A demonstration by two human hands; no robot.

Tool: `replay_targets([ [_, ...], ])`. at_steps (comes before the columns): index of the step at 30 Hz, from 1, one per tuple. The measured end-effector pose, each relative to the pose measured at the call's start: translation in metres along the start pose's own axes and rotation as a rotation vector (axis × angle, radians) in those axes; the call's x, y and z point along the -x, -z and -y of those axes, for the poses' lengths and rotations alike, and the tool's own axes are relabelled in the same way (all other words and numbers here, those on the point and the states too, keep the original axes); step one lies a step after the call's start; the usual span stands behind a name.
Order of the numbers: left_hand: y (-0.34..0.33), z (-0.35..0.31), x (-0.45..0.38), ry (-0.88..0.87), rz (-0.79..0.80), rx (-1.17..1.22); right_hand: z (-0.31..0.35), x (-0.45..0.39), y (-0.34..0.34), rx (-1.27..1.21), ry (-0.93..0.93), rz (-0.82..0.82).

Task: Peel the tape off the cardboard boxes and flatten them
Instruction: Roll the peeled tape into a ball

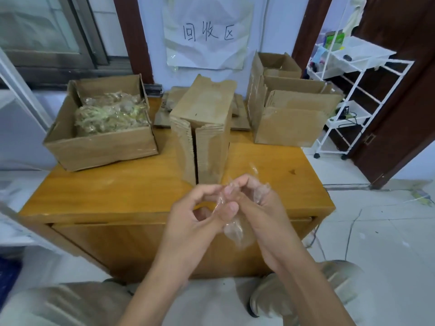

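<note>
Both hands meet just in front of the upright cardboard box (202, 128) on the tabletop (106, 196). The left hand (200, 222) and right hand (256, 208) each have their grip pinched on a crumpled strip of clear tape (234, 229). Left of that box sits an open box of tape scraps (101, 123); right of it, nested empty boxes (289, 109).
</note>
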State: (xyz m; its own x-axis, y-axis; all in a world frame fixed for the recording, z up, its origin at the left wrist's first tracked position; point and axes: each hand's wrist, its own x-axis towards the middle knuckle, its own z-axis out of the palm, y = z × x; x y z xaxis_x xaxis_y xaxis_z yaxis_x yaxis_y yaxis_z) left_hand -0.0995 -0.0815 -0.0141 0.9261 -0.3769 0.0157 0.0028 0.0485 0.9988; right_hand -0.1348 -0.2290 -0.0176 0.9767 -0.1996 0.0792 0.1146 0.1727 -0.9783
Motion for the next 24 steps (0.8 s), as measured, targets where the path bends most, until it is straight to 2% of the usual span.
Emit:
replay_targets([
  [3,0.003,0.011,0.008,0.001,-0.027,0.029,-0.01,0.009,-0.004,0.038,-0.025,-0.04],
  [8,0.009,0.019,0.011,0.009,-0.239,0.142,-0.024,0.021,0.0,0.253,-0.155,-0.006],
  [11,0.012,0.022,0.008,0.027,-0.282,0.225,-0.028,0.028,0.003,0.161,-0.186,-0.031],
  [15,0.03,0.019,-0.001,0.116,-0.291,0.457,-0.037,0.039,0.011,-0.047,-0.228,-0.085],
  [22,0.039,0.016,-0.002,0.073,-0.201,0.428,-0.037,0.043,0.013,-0.292,-0.191,0.015],
  [24,0.036,0.016,0.002,0.075,-0.202,0.419,-0.034,0.042,0.008,-0.293,-0.154,0.008],
])
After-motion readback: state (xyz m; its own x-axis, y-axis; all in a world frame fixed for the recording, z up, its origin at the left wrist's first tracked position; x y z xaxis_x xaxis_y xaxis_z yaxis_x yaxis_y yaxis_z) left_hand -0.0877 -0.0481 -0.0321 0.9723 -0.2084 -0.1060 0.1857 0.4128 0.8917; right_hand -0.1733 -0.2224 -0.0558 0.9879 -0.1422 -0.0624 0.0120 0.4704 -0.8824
